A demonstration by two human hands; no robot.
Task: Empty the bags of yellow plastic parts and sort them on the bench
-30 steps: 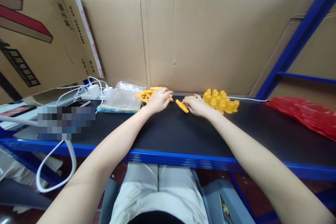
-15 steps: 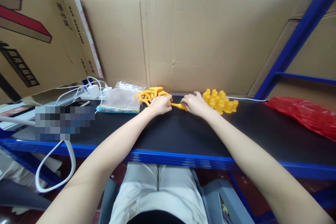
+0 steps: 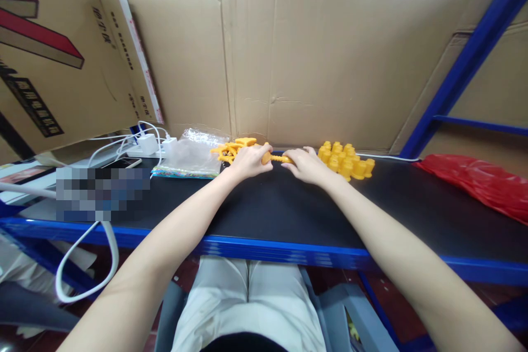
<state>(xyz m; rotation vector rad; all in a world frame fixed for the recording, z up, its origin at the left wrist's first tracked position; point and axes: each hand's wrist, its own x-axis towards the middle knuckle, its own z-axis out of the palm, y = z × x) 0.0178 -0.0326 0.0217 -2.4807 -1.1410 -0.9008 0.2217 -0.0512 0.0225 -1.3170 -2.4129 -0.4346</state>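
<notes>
Head view, looking down at a black work surface [image 3: 264, 214] edged in blue, backed by a wall of brown cardboard [image 3: 313, 60].

At far left, white chargers and cables [image 3: 144, 143] lie on the surface, with a thick white cable looping down below the edge. Next to them is a clear plastic bag [image 3: 192, 153], lying flat near the cardboard wall. Just right of the bag sits a small heap of flat yellow plastic pieces [image 3: 231, 149].

The left hand [image 3: 247, 160] rests against that heap, fingers curled around one end of a yellow plastic part [image 3: 278, 159]. The part lies level between the two hands, just above the surface. The right hand [image 3: 305, 165] closes on its other end, fingers bent over it.

Just beyond the right hand, touching or nearly touching its knuckles, stands a cluster of yellow cylindrical pieces [image 3: 348, 159]. Well apart from these, at far right, a red plastic bag [image 3: 478, 181] lies crumpled on the surface beside a blue rack post [image 3: 466, 60].
</notes>
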